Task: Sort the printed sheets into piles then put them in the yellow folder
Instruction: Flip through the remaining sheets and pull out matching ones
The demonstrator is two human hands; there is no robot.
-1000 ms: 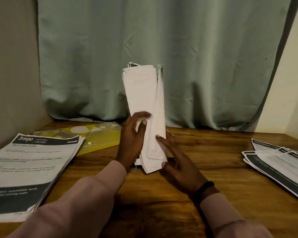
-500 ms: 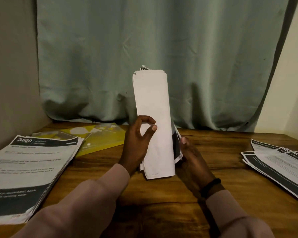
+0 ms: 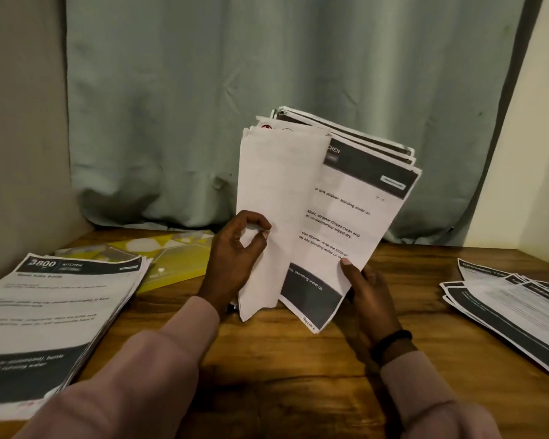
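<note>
I hold a thick stack of printed sheets [image 3: 339, 223] upright over the middle of the wooden table [image 3: 292, 375]. My left hand [image 3: 235, 258] grips the left part of the stack, whose blank backs face me. My right hand [image 3: 366, 293] holds the right part by its lower edge, thumb on a printed page with a dark header and footer. The stack is parted like an open book. The yellow folder [image 3: 171, 258] lies flat at the back left, partly under a pile of printed sheets [image 3: 54, 318].
A second, fanned pile of printed sheets [image 3: 514, 305] lies at the table's right edge. A grey-green curtain [image 3: 267, 106] hangs behind the table, with walls at left and right.
The stack, held edge-on and closed a second ago, has been spread apart. My right hand moved from the side to grip the right half, and a printed face now shows.
</note>
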